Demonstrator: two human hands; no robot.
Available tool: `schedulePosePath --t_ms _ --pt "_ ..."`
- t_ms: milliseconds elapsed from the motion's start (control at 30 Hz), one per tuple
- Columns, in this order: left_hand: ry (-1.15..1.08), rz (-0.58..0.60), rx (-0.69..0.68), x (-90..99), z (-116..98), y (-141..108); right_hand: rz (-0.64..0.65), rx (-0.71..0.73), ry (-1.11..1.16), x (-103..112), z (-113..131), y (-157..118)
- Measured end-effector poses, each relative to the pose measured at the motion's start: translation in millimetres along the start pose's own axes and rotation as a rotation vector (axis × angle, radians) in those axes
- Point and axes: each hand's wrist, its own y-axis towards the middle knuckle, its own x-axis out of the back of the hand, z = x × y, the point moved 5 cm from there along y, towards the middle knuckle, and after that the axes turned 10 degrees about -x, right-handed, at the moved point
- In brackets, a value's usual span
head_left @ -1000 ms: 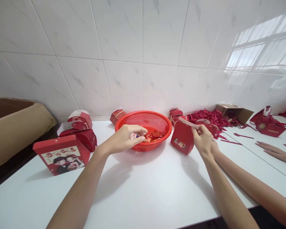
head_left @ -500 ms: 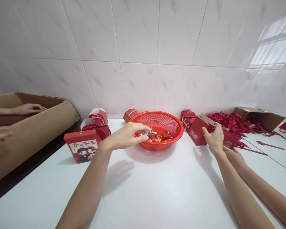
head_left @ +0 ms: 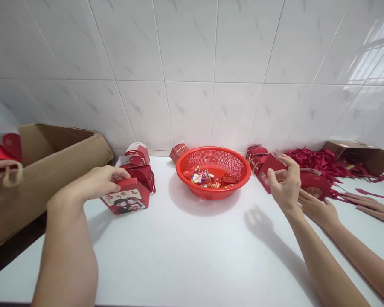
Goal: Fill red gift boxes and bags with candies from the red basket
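Note:
My left hand [head_left: 99,183] pinches the top of a red gift box [head_left: 131,202] printed with a cartoon couple, which stands on the white table at the left. Behind it are more red boxes [head_left: 136,160]. My right hand [head_left: 286,183] is raised at the right, thumb and fingers curved apart with nothing visible between them. Just beyond it, partly hidden, stands another red box [head_left: 268,172]. Between my hands sits a red plastic basket [head_left: 213,194] holding several wrapped sweets [head_left: 211,179].
Another person's hand [head_left: 320,209] lies by a dark red box [head_left: 315,185]; a further hand [head_left: 374,207] rests farther right. Red ribbons [head_left: 310,160] spill near a small carton [head_left: 355,149]. At left, a blurred hand [head_left: 1,168] is beside a large cardboard box [head_left: 60,170].
My left hand has moved left from above the basket onto the gift box, which has turned and tilted. My right hand has come off the red box. A red-and-white box appears at far left.

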Motion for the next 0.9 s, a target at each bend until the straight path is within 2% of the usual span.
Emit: schedulePosePath --t_ms 67,133,200,300,367,433,533,667,800,900 --pt "0.042 0.033 -0.022 -2.4 -20 -6 0.019 0.017 0.022 -5 9 -7" --pt "0.073 0.057 -0.122 -4.5 -51 -13 0.073 0.010 0.075 -10 20 -14" --pt "0.027 0.119 -0.337 -11.4 -90 -20 0.175 -0.003 0.148 -16 31 -23" --pt "-0.081 0.184 -0.774 -26.3 -154 -30 0.416 -0.039 0.302 -28 47 -38" --pt "-0.161 0.250 -0.955 -40.4 -185 -33 0.591 -0.093 0.403 -36 54 -48" --pt "-0.198 0.290 -1.071 -54.3 -207 -32 0.736 -0.170 0.480 -43 57 -57" --pt "-0.192 0.261 -1.154 -68.8 -223 -26 0.903 -0.284 0.597 -49 60 -64" --pt "-0.173 0.157 -1.194 -76.9 -227 -15 1.035 -0.370 0.742 -49 62 -65" --pt "-0.161 0.091 -1.175 -83.3 -221 -4 1.025 -0.390 0.737 -50 60 -65" --pt "-0.151 0.131 -1.122 -90.9 -217 4 0.975 -0.434 0.685 -55 55 -70"
